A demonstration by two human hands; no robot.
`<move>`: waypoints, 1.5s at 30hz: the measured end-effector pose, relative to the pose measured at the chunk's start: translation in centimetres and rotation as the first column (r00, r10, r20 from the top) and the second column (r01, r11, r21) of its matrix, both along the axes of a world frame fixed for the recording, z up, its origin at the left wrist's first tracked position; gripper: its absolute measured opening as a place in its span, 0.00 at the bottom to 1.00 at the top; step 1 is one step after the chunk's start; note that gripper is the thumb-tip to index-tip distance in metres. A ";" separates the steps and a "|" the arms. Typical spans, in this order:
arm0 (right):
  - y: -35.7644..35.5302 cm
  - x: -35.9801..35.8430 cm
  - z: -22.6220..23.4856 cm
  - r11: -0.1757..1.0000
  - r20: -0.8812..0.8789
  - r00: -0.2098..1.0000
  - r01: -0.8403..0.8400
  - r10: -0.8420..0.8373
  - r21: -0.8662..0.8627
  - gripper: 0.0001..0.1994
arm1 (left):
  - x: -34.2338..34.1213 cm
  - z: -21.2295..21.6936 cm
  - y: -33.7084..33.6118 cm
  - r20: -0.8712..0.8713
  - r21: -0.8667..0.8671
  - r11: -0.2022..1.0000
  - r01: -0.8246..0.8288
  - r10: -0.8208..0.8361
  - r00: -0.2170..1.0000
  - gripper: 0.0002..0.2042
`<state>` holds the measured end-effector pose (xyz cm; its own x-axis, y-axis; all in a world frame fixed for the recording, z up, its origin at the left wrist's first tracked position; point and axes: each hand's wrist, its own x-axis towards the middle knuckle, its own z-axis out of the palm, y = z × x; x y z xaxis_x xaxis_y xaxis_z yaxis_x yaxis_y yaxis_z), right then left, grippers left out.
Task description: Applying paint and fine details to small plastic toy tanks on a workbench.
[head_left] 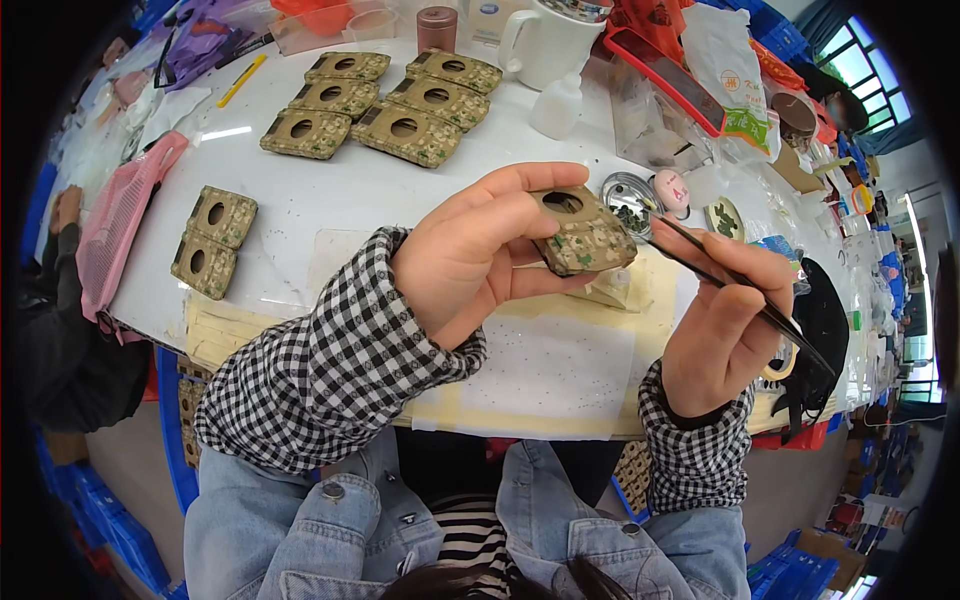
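Between the thumb and fingers of my left hand (470, 240) is a camouflage-patterned casing (590, 238) with a round hole, held tilted above the table. My right hand (725, 330) pinches black tweezers (745, 290), whose tips reach toward a small clear round dish (628, 190). Dark green bits lie in that dish, just beyond the casing. Whether the tweezer tips grip a bit is too small to tell. A pink-and-white egg-shaped object (671, 190) sits against the dish, and a small tray of green pieces (723, 218) lies to its right.
More camouflage casings (405, 128) stand in rows at the far left, with two others (213, 242) nearer. A white mug (550, 45), a small white bottle (557, 107) and a red-cased phone (668, 80) are at the back. A pink mesh basket (128, 225) borders another person's sleeve (75, 330).
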<state>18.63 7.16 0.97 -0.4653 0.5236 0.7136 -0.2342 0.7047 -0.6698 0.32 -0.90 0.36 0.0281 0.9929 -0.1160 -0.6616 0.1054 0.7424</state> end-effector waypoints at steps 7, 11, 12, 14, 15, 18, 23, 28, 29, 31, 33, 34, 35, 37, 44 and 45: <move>2.3 0.4 0.2 0.955 -0.145 0.952 0.284 -0.271 0.081 0.17 | -0.5 -0.2 0.3 0.088 -0.028 0.999 -0.015 0.018 0.996 0.22; 3.4 1.1 0.1 0.941 -0.105 0.940 0.331 -0.324 0.069 0.16 | -0.3 0.1 0.3 0.078 -0.047 0.998 -0.030 0.034 0.996 0.23; 3.7 1.1 0.0 0.936 -0.107 0.936 0.343 -0.334 0.078 0.15 | -0.4 0.2 0.4 0.066 -0.050 0.999 -0.014 0.018 0.998 0.22; 4.3 1.1 -0.2 0.926 -0.109 0.928 0.366 -0.355 0.096 0.15 | -0.5 0.4 0.4 0.043 -0.059 0.998 0.015 -0.013 0.999 0.22; 4.5 1.1 -0.3 0.922 -0.102 0.925 0.375 -0.366 0.091 0.14 | -0.6 0.4 0.3 0.050 -0.054 0.998 0.011 -0.009 0.999 0.22; 5.3 1.4 -0.5 0.911 -0.081 0.914 0.403 -0.397 0.091 0.14 | -0.5 0.5 0.3 0.048 -0.043 0.999 -0.005 0.007 0.999 0.22; 6.5 1.7 -1.0 0.906 -0.091 0.910 0.412 -0.404 0.100 0.12 | -0.7 0.2 0.5 -0.023 -0.025 0.999 -0.032 0.031 0.999 0.22; 7.0 1.3 -1.2 0.889 -0.054 0.899 0.437 -0.434 0.140 0.07 | -1.0 -0.3 0.7 -0.087 0.025 0.999 -0.047 0.049 0.995 0.22; 6.9 1.4 -1.3 0.883 -0.030 0.893 0.448 -0.449 0.140 0.07 | -1.0 -0.3 0.7 -0.105 0.029 0.998 -0.052 0.055 0.993 0.22; 7.0 1.3 -1.2 0.874 -0.010 0.885 0.461 -0.465 0.152 0.04 | -1.0 -0.1 0.8 -0.107 0.007 0.998 -0.059 0.060 0.992 0.22; 6.8 1.1 -1.2 0.871 0.006 0.880 0.470 -0.476 0.145 0.04 | -1.1 -0.1 0.7 -0.109 -0.007 0.998 -0.070 0.069 0.992 0.21; 6.8 1.0 -1.3 0.869 0.015 0.877 0.474 -0.481 0.142 0.04 | -1.1 -0.1 0.7 -0.110 -0.006 0.997 -0.075 0.074 0.991 0.21; 6.8 1.1 -1.3 0.867 0.018 0.876 0.474 -0.482 0.150 0.04 | -1.0 0.0 0.7 -0.108 -0.006 0.997 -0.077 0.076 0.991 0.21; 6.9 1.2 -1.3 0.864 0.023 0.875 0.474 -0.484 0.167 0.04 | -1.0 0.0 0.7 -0.093 -0.005 0.998 -0.070 0.069 0.993 0.22; 6.9 1.1 -1.6 0.887 0.046 0.891 0.443 -0.452 0.126 0.05 | -1.1 -0.1 0.6 -0.092 -0.007 0.998 -0.063 0.062 0.994 0.22; 6.9 1.1 -1.6 0.889 0.053 0.892 0.440 -0.449 0.131 0.05 | -1.1 -0.2 0.7 -0.092 -0.008 0.998 -0.062 0.061 0.994 0.22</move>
